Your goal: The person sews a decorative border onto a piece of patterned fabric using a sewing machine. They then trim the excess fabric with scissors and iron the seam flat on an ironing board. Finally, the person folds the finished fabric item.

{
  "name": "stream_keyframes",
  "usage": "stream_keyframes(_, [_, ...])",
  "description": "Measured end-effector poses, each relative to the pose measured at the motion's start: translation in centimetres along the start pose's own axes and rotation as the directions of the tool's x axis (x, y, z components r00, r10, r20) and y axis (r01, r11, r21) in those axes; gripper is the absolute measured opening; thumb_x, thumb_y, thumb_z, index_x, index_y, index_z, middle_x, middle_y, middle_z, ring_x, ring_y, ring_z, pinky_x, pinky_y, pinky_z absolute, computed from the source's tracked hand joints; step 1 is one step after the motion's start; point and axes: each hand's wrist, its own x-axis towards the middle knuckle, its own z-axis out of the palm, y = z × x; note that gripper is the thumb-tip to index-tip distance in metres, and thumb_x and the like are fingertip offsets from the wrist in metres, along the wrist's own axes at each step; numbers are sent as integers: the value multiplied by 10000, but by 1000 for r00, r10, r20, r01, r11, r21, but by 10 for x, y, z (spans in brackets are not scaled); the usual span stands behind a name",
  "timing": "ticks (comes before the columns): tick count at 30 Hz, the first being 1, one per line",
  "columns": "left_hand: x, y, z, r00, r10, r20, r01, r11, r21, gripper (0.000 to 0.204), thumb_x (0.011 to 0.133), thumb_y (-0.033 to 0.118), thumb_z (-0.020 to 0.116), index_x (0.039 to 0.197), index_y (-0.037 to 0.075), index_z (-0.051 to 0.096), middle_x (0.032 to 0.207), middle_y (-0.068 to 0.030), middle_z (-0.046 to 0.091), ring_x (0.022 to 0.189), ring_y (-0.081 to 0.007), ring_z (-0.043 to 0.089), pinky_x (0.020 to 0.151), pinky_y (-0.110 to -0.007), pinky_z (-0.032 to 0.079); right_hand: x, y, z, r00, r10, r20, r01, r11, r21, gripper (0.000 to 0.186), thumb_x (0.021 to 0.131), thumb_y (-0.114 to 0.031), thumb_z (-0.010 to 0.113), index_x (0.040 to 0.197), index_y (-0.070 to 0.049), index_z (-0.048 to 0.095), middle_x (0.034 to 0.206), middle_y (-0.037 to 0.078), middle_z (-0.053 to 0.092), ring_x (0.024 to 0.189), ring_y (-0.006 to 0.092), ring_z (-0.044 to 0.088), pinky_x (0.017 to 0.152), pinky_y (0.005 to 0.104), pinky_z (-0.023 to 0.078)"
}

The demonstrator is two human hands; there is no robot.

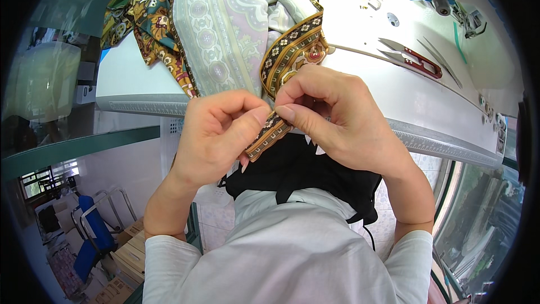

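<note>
Both my hands are close together over the near edge of the sewing table. My left hand (216, 132) pinches the edge of a patterned fabric (270, 135) between thumb and forefinger. Right beside it, my right hand (332, 115) pinches the same edge, thumb against fingertips. A folded black, gold and brown border strip hangs below the fingertips. The rest of the fabric (216, 34) spreads across the table toward the far side, its pale reverse face up, with a coloured bunch at the far left. The exact point between the fingertips is partly hidden.
On the white table (135, 73) at the right lie red-handled scissors (419, 65) and tweezers (444, 65). Sewing machine parts (441, 0) stand at the far right. A ruler strip (146, 104) runs along the near edge. A blue chair (93, 225) stands at lower left.
</note>
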Motion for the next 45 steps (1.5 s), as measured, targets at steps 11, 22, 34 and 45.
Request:
stream_keyframes(11, [-5,0,-1,998,-49,37,51,997,-54,165,1009,77,584,1011,-53,686,745,-47,680,592,-55,620,475,-205,512,2,-1,2,998,-66,9,66,996,-66,98,876,-43,693,905,42,654,769,145,652,693,222,650,636,332,513])
stream_keyframes(22, [-33,-28,18,997,-72,-5,59,861,-504,232,1012,57,555,1102,-133,652,975,-198,716,807,-239,729,600,-367,662,-62,6,42,943,304,-133,-232,891,390,208,941,-128,728,1023,52,665,788,56,675,621,43,579,524,210,433])
stream_keyframes(34, [-34,-35,29,999,-16,-41,-3,903,-429,194,991,33,566,1077,-128,635,971,-204,712,837,-240,734,608,-372,667,-59,16,51,923,336,-189,-120,717,687,117,999,-97,645,974,17,651,835,6,680,721,5,577,607,181,462])
stream_keyframes(45, [-27,-32,32,999,-17,-42,1,932,-362,189,996,27,538,1068,-125,625,963,-196,708,847,-235,733,632,-367,668,-60,19,46,935,319,-154,-112,677,727,111,1004,-85,629,974,19,649,850,19,691,734,9,599,626,178,478])
